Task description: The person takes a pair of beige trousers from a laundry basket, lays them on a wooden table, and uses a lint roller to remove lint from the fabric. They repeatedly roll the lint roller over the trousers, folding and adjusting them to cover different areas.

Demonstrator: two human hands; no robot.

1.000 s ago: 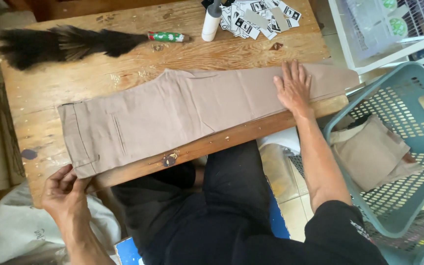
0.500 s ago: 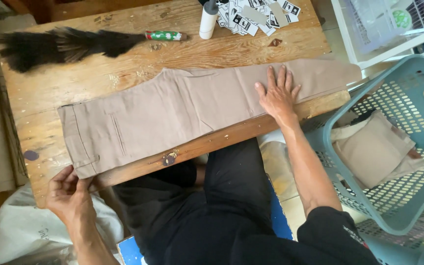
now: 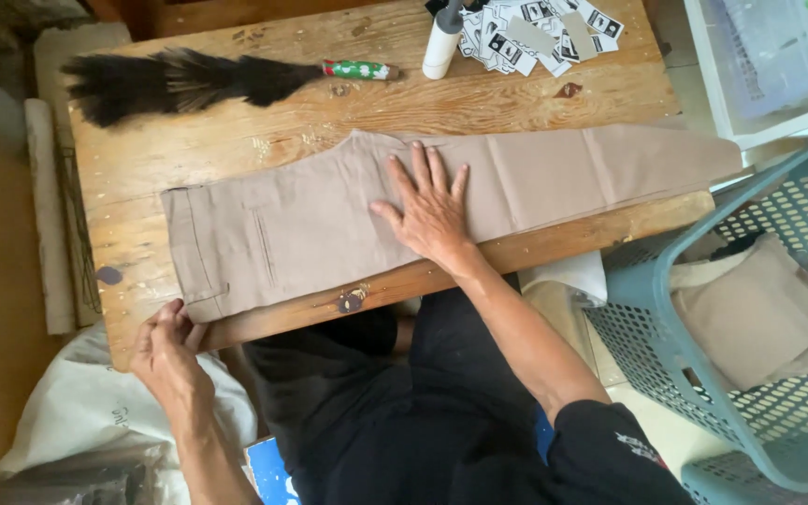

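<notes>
Khaki trousers (image 3: 329,224) are laid flat lengthwise on the wooden worktop (image 3: 236,131). The waistband corner is pinched by the left hand (image 3: 168,353); the right hand (image 3: 430,208) is spread wide, palm pressed mid-garment. Step judged: smoothing. The next move calls for even pressure along the legs.

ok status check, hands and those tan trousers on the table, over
Left hand pinching waistband corner at table edge. Right hand flat, fingers spread, mid-leg of tan trousers. Trousers laid flat on wooden table. Feather duster lies apart.
</notes>
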